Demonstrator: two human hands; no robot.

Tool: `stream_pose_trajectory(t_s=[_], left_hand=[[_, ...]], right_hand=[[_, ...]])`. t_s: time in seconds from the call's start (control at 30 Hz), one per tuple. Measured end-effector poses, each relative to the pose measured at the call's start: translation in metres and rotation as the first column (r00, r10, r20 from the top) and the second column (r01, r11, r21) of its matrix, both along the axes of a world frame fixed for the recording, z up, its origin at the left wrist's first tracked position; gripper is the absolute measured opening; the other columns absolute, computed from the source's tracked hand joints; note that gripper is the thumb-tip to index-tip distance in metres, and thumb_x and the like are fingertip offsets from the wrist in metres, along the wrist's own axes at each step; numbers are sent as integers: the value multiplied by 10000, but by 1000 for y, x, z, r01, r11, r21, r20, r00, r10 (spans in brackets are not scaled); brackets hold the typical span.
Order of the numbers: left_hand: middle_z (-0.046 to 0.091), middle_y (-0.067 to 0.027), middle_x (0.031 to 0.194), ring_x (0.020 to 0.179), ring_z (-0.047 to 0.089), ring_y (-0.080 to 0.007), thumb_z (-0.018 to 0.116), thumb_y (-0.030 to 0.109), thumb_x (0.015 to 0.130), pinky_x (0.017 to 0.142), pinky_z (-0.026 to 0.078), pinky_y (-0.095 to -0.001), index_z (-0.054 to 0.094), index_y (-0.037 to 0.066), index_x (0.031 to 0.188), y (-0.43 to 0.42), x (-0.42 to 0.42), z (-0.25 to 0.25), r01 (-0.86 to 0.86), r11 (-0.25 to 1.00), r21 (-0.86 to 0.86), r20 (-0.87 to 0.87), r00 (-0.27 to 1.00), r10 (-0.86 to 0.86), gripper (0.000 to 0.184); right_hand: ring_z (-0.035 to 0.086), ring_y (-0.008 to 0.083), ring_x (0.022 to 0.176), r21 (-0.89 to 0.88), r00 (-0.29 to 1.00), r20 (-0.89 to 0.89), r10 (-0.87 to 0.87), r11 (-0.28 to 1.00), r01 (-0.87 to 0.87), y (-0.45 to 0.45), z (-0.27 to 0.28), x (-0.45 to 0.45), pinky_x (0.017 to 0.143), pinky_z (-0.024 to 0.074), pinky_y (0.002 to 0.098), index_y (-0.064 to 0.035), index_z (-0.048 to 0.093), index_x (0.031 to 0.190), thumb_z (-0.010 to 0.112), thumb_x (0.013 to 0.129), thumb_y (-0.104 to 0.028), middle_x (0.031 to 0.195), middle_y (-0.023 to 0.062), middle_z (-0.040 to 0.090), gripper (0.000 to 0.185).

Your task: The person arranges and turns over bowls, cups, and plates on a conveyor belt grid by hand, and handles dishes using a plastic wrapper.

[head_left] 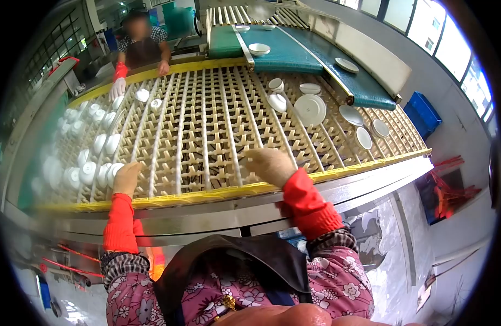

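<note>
My left hand (127, 179), with a red cuff, is at the near left of the pegged rack conveyor (193, 136). Its fingers close on a white bowl (113, 175) standing on edge among the pegs; the bowl partly hides them. Close by to the left stand more white bowls (88, 172), tilted in rows. Over the middle of the rack, near its yellow front edge, hovers my right hand (271, 166), also red-cuffed. Motion blurs its fingers, and no dish shows in it. Beyond it lie a white plate (310, 110) and a white bowl (277, 102).
Across the rack a co-worker (144, 46) reaches toward bowls with a gloved hand (117, 88). A green belt (285, 49) at the back right carries several white dishes. More dishes (363, 138) lie on the rack's right. A blue crate (422, 113) is beyond its right end.
</note>
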State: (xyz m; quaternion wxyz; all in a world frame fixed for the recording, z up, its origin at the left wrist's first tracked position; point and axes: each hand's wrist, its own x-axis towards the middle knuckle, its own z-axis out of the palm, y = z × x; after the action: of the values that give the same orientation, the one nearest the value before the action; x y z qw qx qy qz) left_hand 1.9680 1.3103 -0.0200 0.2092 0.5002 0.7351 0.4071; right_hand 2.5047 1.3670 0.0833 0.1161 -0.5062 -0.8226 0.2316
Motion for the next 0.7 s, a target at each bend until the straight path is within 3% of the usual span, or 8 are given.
stream_pose_trajectory(t_s=[0.13, 0.2, 0.23, 0.27, 0.43, 0.5, 0.6, 0.7], left_hand=[[827, -70, 1055, 982, 739, -143, 671, 335, 1077, 904, 561, -320, 807, -27, 1282, -3, 24, 29, -19, 996, -82, -44, 999, 15, 438], [813, -65, 1012, 928, 721, -130, 700, 308, 1050, 836, 553, -322, 817, -23, 1250, -2, 19, 17, -28, 1000, 0, -22, 999, 28, 405], [848, -122, 1143, 1079, 771, -198, 659, 333, 1093, 997, 567, -339, 797, -40, 1301, -4, 27, 29, -23, 996, -87, -93, 996, 15, 449], [849, -130, 1160, 1094, 774, -207, 664, 323, 1091, 1007, 568, -342, 797, -42, 1304, -2, 30, 29, -26, 994, -102, -78, 997, 18, 443], [857, -169, 1164, 1099, 795, -260, 712, 287, 1058, 995, 576, -366, 823, -27, 1240, -2, 26, 11, -55, 998, 5, -197, 979, 55, 380], [858, -165, 1101, 1046, 801, -253, 739, 278, 1034, 953, 581, -366, 844, 8, 1182, -4, 42, 23, -62, 998, -18, -237, 970, 56, 325], [845, -162, 1031, 977, 791, -301, 741, 275, 1019, 898, 576, -404, 842, 16, 1108, -5, 52, 23, -79, 997, 13, -213, 974, 80, 293], [828, -151, 1002, 955, 767, -357, 746, 298, 1013, 871, 565, -469, 818, 12, 1064, -3, 67, 29, -111, 993, -28, -418, 904, 89, 299]], right_hand=[[809, 351, 971, 504, 927, -54, -371, 792, 346, 56, -28, 128, 872, 643, 486, -180, 777, 1289, 849, 949, -398, 1070, 130, 828, 410], [781, 414, 997, 543, 820, -132, -556, 652, 529, 80, -20, 193, 867, 614, 517, -120, 768, 1272, 929, 881, -367, 1071, 206, 807, 489], [776, 413, 1051, 513, 736, -104, -669, 598, 616, 86, -13, 217, 910, 608, 518, -132, 764, 1284, 939, 868, -365, 1119, 196, 808, 508], [770, 413, 1104, 487, 642, -70, -763, 535, 690, 88, -7, 240, 954, 603, 519, -144, 759, 1297, 950, 856, -364, 1166, 186, 810, 529], [696, 437, 1351, 469, 440, 116, -890, 440, 766, 98, -51, 338, 1139, 551, 533, -173, 718, 1511, 889, 872, -626, 1474, 236, 728, 802], [723, 401, 1347, 346, 280, 343, -896, 398, 850, 105, -44, 343, 1116, 567, 548, -166, 826, 1360, 798, 938, -661, 1399, 212, 781, 651], [757, 376, 1299, 424, 253, 468, -847, 466, 776, 129, -59, 358, 1096, 574, 537, -162, 854, 1294, 770, 975, -611, 1362, 198, 801, 557], [780, 382, 1234, 428, 342, 450, -825, 535, 729, 144, -65, 357, 1036, 602, 527, -149, 863, 1244, 746, 1003, -581, 1322, 195, 812, 509]])
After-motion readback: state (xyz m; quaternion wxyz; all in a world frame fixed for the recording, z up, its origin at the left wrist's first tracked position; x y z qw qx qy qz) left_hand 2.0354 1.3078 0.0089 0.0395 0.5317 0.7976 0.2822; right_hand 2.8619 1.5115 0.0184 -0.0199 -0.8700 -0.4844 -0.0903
